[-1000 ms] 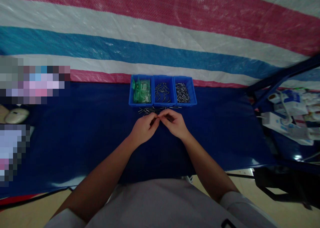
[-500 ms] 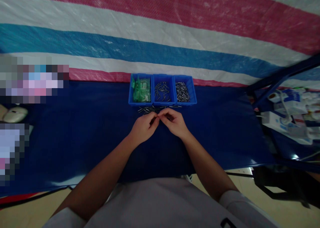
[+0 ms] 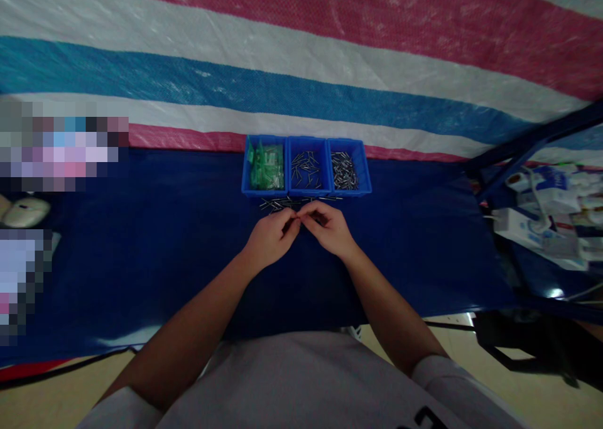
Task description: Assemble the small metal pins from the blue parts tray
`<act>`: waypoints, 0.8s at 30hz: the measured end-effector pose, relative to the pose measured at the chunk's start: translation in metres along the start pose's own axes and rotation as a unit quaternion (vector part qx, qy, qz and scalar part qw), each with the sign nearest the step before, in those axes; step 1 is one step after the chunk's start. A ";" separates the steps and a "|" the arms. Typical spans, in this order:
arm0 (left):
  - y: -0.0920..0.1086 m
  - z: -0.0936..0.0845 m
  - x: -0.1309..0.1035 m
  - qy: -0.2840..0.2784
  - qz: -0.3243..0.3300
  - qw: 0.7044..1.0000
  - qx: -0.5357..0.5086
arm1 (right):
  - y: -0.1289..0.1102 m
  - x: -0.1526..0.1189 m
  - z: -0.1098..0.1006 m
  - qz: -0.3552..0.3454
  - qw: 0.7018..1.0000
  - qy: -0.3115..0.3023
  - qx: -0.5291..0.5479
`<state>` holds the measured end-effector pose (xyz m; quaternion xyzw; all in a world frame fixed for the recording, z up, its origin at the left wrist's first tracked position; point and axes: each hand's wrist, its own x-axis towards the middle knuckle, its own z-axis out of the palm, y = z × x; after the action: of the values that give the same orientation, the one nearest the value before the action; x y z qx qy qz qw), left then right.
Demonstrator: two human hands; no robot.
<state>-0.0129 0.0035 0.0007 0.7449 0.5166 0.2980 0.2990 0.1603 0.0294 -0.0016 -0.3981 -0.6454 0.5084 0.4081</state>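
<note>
My left hand (image 3: 274, 236) and my right hand (image 3: 328, 227) meet at the fingertips over the blue table, both closed in a pinch. Whatever they pinch is hidden or too small to make out. Just beyond the fingers lie several thin metal rods (image 3: 277, 204) in a loose row. Behind these stand three joined blue bins. The left bin (image 3: 264, 194) holds clear and green plastic packets (image 3: 267, 168). A few short metal pins (image 3: 307, 165) are scattered in the middle bin (image 3: 308, 193), and many small metal pieces (image 3: 345, 173) fill the right bin (image 3: 365, 178).
A striped plastic sheet (image 3: 301, 90) hangs behind the blue table (image 3: 155, 240). At the far left are a computer mouse (image 3: 27, 212) and blurred-out items. To the right, past a blue metal frame (image 3: 509, 165), lie a white power strip (image 3: 518, 227) and assorted packages.
Both hands keep the same fingertip-to-fingertip pinch, with barely any movement. The view has tilted very slightly.
</note>
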 end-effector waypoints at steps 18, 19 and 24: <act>0.000 0.000 0.000 0.001 0.006 1.000 0.005 | -0.003 0.000 0.000 0.011 1.000 -0.004 -0.009; 0.000 0.000 0.000 0.002 0.007 1.000 0.006 | -0.003 0.000 0.000 0.010 1.000 -0.004 -0.009; 0.000 0.000 -0.001 0.002 0.012 1.000 0.007 | -0.004 0.000 0.000 0.004 1.000 -0.002 -0.014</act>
<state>-0.0128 0.0029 0.0005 0.7525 0.5107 0.2989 0.2890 0.1600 0.0286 0.0021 -0.4054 -0.6517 0.5016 0.3991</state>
